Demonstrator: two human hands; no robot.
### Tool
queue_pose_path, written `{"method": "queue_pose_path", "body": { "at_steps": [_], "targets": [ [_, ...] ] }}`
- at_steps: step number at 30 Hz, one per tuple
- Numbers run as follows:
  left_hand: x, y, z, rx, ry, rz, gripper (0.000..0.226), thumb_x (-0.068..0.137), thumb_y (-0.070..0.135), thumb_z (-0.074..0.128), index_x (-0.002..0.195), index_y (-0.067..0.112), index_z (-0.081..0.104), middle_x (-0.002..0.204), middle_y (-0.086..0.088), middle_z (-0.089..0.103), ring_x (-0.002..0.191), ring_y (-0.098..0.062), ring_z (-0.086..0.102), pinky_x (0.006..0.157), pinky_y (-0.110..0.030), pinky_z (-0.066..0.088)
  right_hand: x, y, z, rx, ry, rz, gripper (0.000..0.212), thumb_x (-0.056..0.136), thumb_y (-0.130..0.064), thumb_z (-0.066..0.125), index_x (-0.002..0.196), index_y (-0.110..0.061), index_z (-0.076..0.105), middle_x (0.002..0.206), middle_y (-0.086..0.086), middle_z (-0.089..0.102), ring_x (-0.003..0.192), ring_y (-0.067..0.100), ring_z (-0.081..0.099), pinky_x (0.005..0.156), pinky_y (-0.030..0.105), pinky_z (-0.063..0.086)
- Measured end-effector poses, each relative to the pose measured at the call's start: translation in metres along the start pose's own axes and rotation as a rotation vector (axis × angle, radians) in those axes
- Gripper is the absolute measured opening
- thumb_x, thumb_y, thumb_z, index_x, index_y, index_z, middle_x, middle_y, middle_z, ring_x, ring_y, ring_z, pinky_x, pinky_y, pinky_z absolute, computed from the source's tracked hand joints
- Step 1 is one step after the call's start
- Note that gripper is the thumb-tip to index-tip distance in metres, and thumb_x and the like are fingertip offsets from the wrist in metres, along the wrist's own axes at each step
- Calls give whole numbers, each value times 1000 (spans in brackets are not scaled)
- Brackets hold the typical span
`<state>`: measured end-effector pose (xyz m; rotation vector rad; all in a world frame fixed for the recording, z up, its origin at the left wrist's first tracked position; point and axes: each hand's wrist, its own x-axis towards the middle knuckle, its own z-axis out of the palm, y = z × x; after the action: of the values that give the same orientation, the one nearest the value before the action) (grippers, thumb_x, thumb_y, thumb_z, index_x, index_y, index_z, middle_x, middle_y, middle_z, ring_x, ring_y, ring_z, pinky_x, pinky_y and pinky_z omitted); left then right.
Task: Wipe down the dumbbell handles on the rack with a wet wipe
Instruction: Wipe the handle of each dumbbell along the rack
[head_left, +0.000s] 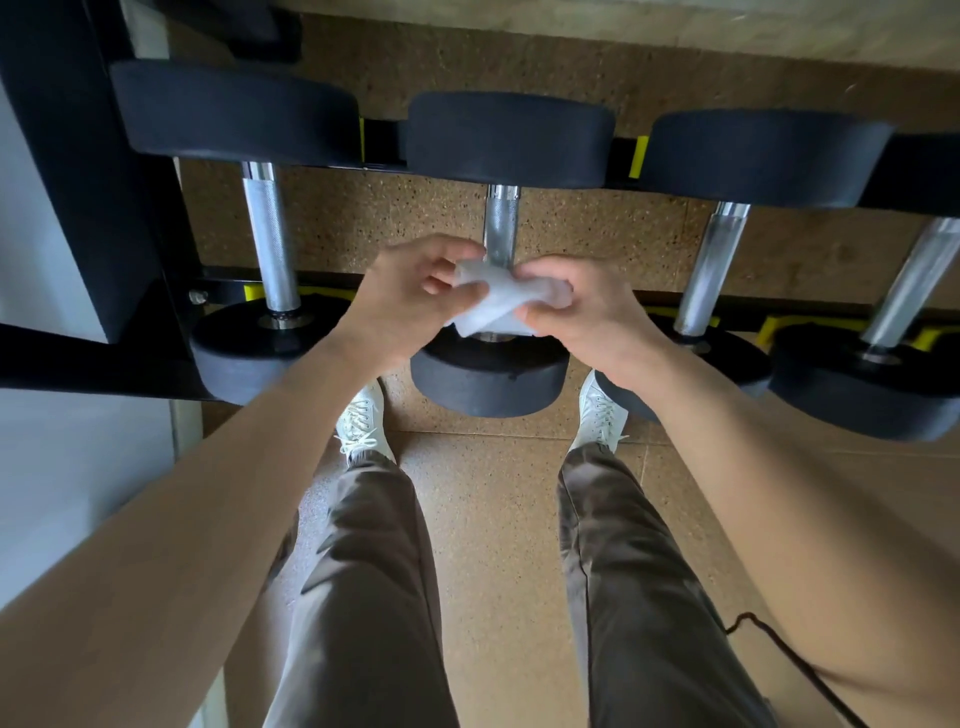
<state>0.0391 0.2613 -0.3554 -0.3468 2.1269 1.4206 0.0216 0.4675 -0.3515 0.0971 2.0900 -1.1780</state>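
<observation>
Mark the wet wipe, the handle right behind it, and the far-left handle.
wet wipe (496, 306), head view, white fold at its middle.
middle handle (501, 228), head view, knurled steel above the wipe.
far-left handle (270, 234), head view, knurled midsection.

dumbbells (509, 249) side by side on rack (67, 208) | shoes (361, 421) below

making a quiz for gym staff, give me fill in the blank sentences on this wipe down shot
The left hand and right hand both grip one ____ wipe.
It is at the handle of the ____ dumbbell from the left.
The rack shows ____ dumbbells in view.
Missing: white; second; four.
</observation>
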Motion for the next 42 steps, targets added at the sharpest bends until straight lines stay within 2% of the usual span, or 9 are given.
{"method": "queue_pose_path", "body": {
  "at_steps": [3, 6, 12, 16, 22, 27, 34, 39, 42],
  "targets": [
    [-2, -3, -3, 253, -53, 74, 30, 80, 17, 83, 109, 24, 77, 90, 14, 70, 76, 4, 62, 72, -9, 49, 2, 1, 4, -154, 32, -17, 22, 86, -11, 71, 107, -16, 75, 96, 0, 69, 84, 13, 63, 74, 27, 50],
    [6, -3, -6, 281, 96, 105, 13, 87, 20, 77, 99, 26, 78, 88, 12, 68, 78, 4, 62, 70, -10, 49, 9, -1, 7, -99, 137, 26, 10, 85, -17, 74, 95, -17, 74, 95, 4, 67, 85, 16, 65, 71, 24, 50],
    [36, 11, 2, -302, 335, -290, 16, 89, 31, 76, 84, 17, 70, 85, -3, 72, 69, -11, 64, 65, -24, 56, 30, -18, 18, 653, 324, 242, 3, 92, -8, 69, 95, -9, 70, 81, 7, 70, 72, 13, 67, 71, 25, 58],
    [52, 11, 9, -482, 376, -350, 23, 86, 31, 80, 70, 22, 65, 70, 5, 64, 58, -7, 55, 55, -20, 48, 47, -27, 23, 771, 458, 346, 9, 91, -13, 71, 84, -18, 68, 72, 2, 68, 63, 10, 64, 72, 28, 61],
    [66, 11, 12, -851, 346, -395, 14, 85, 3, 76, 81, 12, 66, 85, -2, 71, 66, -7, 69, 74, -23, 60, 61, -24, 22, 833, 510, 343, 13, 93, -5, 67, 84, -14, 64, 71, 0, 64, 59, 8, 56, 62, 23, 52],
    [71, 10, 23, -654, 314, -387, 17, 85, 16, 81, 85, 22, 65, 84, 5, 71, 70, -5, 65, 61, -17, 51, 67, -9, 13, 774, 534, 398, 8, 94, -11, 66, 88, -16, 64, 75, 0, 64, 61, 8, 55, 57, 21, 48],
    [68, -6, 13, -414, 453, -556, 15, 86, 28, 81, 89, 24, 67, 84, 3, 69, 56, -8, 54, 50, -17, 47, 62, -12, 25, 626, 387, 213, 10, 91, -6, 68, 87, -15, 66, 77, 1, 66, 59, 6, 57, 55, 20, 48],
    [66, 6, 20, -423, 267, -348, 12, 86, 24, 80, 90, 23, 68, 102, 4, 74, 80, -6, 65, 62, -17, 50, 60, 6, 6, 590, 554, 345, 12, 96, -10, 62, 90, -21, 65, 83, -5, 66, 61, 3, 55, 58, 17, 48],
    [67, -2, 20, -331, 346, -362, 13, 87, 23, 79, 84, 25, 66, 88, 9, 70, 77, -5, 64, 74, -20, 56, 56, 10, 8, 543, 436, 310, 6, 93, -9, 65, 96, -13, 67, 87, 0, 69, 64, 5, 57, 57, 17, 49]
  ]
}}
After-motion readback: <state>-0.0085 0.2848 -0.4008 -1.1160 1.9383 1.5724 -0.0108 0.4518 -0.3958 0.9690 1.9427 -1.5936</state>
